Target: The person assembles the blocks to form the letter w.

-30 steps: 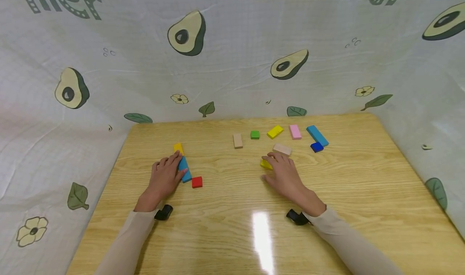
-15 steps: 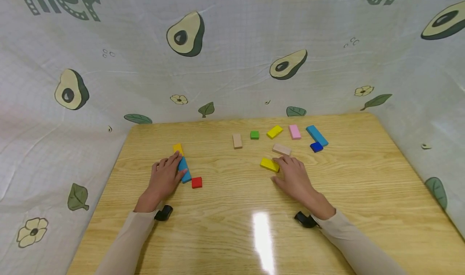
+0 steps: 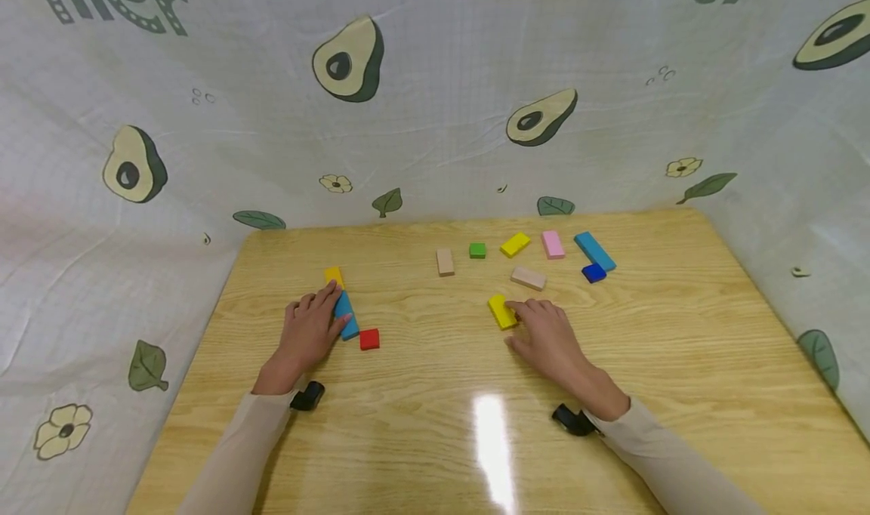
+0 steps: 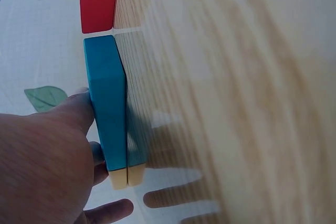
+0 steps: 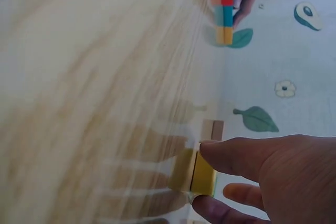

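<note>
On the left, my left hand rests over a long blue block. Its thumb tip lies at the block's top, and the block's near side is uncovered in the left wrist view. An orange-yellow block adjoins the blue block's far end, by the index fingertip. Just off the near end lies a red block. Right of centre, my right hand pinches a yellow block; in the right wrist view that yellow block sits between thumb and finger, low at the table.
Farther back are two beige blocks, a green block, another yellow block, a pink block, a long blue block and a dark blue block. A printed cloth surrounds the table.
The right hand has shifted slightly rightward from where it was a second ago, and its yellow block has turned to a steeper angle. The left hand stays in place.
</note>
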Motion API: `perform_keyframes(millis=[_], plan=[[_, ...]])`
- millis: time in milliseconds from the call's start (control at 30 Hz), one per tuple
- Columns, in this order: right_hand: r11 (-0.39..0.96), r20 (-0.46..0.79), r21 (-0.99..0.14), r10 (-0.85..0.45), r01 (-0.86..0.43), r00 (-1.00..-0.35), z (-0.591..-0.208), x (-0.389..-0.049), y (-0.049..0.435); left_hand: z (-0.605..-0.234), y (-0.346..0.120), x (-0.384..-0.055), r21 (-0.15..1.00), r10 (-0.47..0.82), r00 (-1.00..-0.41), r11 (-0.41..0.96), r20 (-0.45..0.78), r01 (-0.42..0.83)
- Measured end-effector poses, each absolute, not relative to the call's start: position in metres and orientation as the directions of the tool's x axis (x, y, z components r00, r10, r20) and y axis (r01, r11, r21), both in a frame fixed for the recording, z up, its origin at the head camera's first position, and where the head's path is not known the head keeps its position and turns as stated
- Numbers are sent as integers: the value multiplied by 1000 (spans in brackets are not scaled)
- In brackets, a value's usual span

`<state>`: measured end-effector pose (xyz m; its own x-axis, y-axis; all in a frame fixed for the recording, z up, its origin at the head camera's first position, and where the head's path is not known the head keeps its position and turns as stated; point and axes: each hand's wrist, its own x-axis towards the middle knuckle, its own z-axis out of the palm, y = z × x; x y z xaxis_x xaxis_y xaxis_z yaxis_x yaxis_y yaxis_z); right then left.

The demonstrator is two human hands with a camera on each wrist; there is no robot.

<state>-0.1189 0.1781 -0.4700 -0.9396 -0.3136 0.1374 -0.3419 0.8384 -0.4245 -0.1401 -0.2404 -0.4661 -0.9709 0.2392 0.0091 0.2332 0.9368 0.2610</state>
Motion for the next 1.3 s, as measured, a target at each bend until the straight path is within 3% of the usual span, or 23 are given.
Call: perform_keyframes(millis=[267, 467, 900, 1300], plan=[[802, 155, -423, -394, -421, -906, -466, -132, 182, -466, -240, -143, 268, 244, -970, 934, 3, 235], [772, 98, -419, -485, -478, -869, -465, -142, 184, -465, -240, -142, 267, 239, -971, 936, -1, 230], [780, 126, -395, -477, -485, -870, -468, -145, 174, -469, -242, -142, 275, 238, -971, 935, -15, 225], [769, 140, -416, -473, -485, -870, -460, -148, 125, -467, -243, -143, 269, 239, -971, 936, -8, 228]])
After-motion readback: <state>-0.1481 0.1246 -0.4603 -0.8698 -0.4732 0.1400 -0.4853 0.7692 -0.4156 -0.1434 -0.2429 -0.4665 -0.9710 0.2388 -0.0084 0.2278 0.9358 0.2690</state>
